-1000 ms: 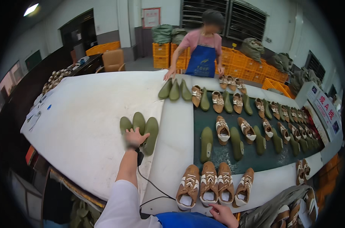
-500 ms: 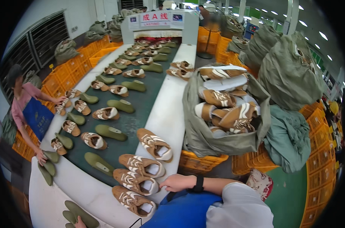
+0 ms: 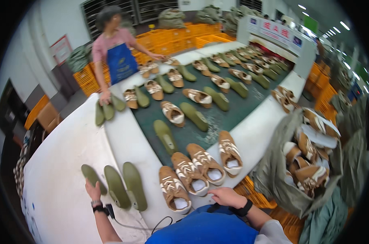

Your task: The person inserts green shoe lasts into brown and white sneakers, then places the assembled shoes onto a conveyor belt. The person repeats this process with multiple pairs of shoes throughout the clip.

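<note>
My left hand (image 3: 93,189) is closed around the lower edge of a green shoe last (image 3: 91,175) on the white tabletop. Two more green lasts, a middle one (image 3: 116,186) and a right one (image 3: 134,185), lie beside it, toes pointing away. My right hand (image 3: 229,198) is curled, its fingertips by the heels of the tan shoes; whether they touch is hard to tell. Those tan lace-up shoes with white stripes, among them a left one (image 3: 171,185) and a far one (image 3: 230,148), stand in a row with white paper inside.
Pairs of shoes and lasts cover a green conveyor belt (image 3: 150,129) leading to a white machine (image 3: 269,38). Across it a person in a blue apron (image 3: 122,61) touches green lasts (image 3: 108,110) and shoes. A grey sack of shoes (image 3: 273,162) stands right, on orange crates (image 3: 249,189).
My view has swung left, bringing my left hand and the nearby lasts fully into sight. My right hand stays by the shoe heels. The person opposite still has a hand on the lasts.
</note>
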`<state>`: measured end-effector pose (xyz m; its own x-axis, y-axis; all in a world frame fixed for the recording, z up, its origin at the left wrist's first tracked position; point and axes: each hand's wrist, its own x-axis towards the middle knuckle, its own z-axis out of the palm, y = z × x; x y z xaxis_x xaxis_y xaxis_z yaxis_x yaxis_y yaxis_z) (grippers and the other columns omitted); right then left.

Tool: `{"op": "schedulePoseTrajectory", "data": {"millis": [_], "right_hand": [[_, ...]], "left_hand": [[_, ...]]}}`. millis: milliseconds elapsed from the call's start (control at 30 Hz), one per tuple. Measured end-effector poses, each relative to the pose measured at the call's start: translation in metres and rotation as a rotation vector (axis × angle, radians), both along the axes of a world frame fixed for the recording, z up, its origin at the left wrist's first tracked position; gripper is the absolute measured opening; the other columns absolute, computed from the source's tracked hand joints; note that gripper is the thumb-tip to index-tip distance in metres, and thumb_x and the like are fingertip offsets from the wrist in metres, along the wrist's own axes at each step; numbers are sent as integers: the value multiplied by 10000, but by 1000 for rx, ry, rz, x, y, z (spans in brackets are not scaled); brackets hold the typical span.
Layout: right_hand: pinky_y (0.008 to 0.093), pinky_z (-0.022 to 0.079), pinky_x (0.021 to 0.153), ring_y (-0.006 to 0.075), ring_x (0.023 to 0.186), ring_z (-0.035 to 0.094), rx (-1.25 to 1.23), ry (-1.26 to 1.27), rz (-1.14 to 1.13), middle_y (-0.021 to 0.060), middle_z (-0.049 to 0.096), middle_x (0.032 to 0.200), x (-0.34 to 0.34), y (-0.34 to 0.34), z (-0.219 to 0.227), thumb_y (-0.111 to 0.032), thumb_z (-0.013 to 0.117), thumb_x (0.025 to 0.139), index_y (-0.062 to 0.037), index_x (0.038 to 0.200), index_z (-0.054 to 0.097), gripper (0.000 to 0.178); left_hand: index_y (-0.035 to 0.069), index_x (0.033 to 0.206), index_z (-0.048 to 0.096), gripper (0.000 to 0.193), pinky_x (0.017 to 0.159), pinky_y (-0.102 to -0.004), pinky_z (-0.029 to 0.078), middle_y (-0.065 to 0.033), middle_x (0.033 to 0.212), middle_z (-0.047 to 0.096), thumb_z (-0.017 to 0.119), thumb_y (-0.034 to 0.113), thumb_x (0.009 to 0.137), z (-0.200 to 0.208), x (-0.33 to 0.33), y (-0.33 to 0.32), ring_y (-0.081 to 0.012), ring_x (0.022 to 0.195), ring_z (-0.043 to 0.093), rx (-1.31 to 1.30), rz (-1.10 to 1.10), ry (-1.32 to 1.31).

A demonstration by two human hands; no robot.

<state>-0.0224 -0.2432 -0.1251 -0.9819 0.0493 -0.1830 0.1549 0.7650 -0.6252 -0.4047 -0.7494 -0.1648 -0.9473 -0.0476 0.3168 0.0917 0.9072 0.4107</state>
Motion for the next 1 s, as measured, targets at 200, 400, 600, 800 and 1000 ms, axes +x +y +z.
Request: {"op": "schedulePoseTrajectory", "data": {"millis": [200, 400, 600, 800, 1000], "right_hand": [[452, 509, 683, 357, 809, 633, 43, 70, -12, 151, 669, 874, -4, 2, 7, -200, 580, 838, -114, 1096, 621, 275], [435, 511, 683, 338, 794, 632, 17, 90, -41, 138, 659, 842, -15, 0, 3, -180, 604, 823, -102, 1080, 627, 270], [401, 508, 723, 329, 867, 618, 153, 368, -228, 110, 641, 884, -42, 23, -2, -175, 658, 794, -92, 1059, 638, 278], [442, 488, 748, 315, 878, 616, 446, 31, -17, 90, 666, 849, -37, 39, -22, -291, 715, 730, -143, 1062, 659, 368], [428, 456, 860, 287, 1028, 549, 287, 337, -97, 75, 626, 1016, -22, 44, -44, -172, 718, 725, -117, 1066, 653, 351]], "left_hand": [[140, 1282, 505, 525, 930, -443, 445, -274, 1136, 555, 662, 138, 782, -46, -50, -24, -424, 1067, 534, -54, 148, -253], [144, 1076, 594, 307, 823, -444, 482, -234, 997, 571, 620, 42, 788, -46, 7, -9, -408, 906, 575, -84, 186, -144], [135, 1068, 593, 314, 787, -470, 484, -224, 994, 540, 617, 21, 776, -35, 132, 27, -427, 903, 568, -64, 55, -74], [135, 1263, 486, 519, 913, -461, 453, -311, 1208, 455, 632, 52, 772, -14, 177, 35, -467, 1061, 515, -71, -14, -291], [45, 1301, 455, 567, 989, -419, 413, -269, 1253, 492, 659, 100, 775, 42, 171, 109, -412, 1143, 504, -95, -372, -26]]}}
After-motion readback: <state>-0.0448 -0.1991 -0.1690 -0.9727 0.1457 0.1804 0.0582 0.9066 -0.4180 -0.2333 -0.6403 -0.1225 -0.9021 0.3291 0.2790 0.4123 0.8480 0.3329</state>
